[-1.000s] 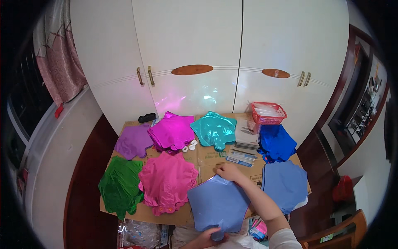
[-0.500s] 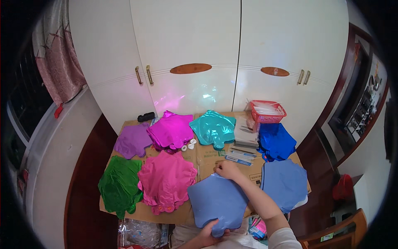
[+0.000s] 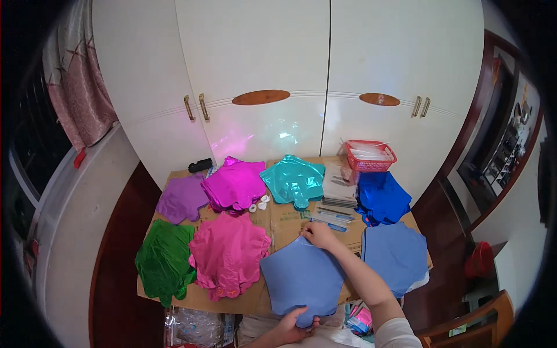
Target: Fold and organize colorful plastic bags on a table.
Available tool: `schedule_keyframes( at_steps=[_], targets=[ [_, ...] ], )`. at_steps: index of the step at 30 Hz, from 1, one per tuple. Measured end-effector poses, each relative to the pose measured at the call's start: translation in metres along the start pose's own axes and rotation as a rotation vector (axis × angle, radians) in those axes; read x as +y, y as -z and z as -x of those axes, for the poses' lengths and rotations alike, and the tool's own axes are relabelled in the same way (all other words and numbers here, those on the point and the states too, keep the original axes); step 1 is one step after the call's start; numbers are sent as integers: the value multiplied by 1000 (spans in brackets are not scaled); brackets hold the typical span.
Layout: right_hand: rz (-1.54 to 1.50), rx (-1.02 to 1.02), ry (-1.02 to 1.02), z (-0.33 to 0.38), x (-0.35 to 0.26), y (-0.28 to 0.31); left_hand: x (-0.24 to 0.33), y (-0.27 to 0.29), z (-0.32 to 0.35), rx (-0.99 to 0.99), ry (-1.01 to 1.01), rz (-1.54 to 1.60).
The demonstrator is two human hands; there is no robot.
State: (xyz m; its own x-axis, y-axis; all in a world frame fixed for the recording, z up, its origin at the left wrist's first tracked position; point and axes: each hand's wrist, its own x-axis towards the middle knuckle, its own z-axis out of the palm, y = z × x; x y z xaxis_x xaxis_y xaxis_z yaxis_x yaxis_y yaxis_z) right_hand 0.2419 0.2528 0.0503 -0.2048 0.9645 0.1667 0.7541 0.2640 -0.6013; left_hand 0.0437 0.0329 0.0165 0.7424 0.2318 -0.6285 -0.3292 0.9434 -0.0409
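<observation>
Sheet (image 3: 301, 272) spans left hand (image 3: 295, 329) to right hand (image 3: 319, 236).

The cardboard (image 3: 250, 300) is viewed from above its near edge by a head-worn fisheye camera, angled down and forward. The left hand (image 3: 295, 328) and right hand (image 3: 318, 236) are framed close, the white cabinet (image 3: 255, 46) beyond.

A home: white cupboard doors (image 3: 261, 49), pink patterned curtain (image 3: 83, 98)
</observation>
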Motion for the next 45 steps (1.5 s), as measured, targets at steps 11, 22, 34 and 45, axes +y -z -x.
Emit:
schedule_keyframes(
  at_steps=[11,22,34,45],
  targets=[
    [131,229,-38,30,-45,12,-6,19,-13,-90,-48,-228],
    [290,223,279,99,-58,-12,-12,12,-11,-35,-138,-228],
    [292,200,307,98,-57,-12,45,-6,40,253,-691,-533],
    [228,85,349,98,-55,-6,96,-39,29,905,-996,-1940]
  ],
)
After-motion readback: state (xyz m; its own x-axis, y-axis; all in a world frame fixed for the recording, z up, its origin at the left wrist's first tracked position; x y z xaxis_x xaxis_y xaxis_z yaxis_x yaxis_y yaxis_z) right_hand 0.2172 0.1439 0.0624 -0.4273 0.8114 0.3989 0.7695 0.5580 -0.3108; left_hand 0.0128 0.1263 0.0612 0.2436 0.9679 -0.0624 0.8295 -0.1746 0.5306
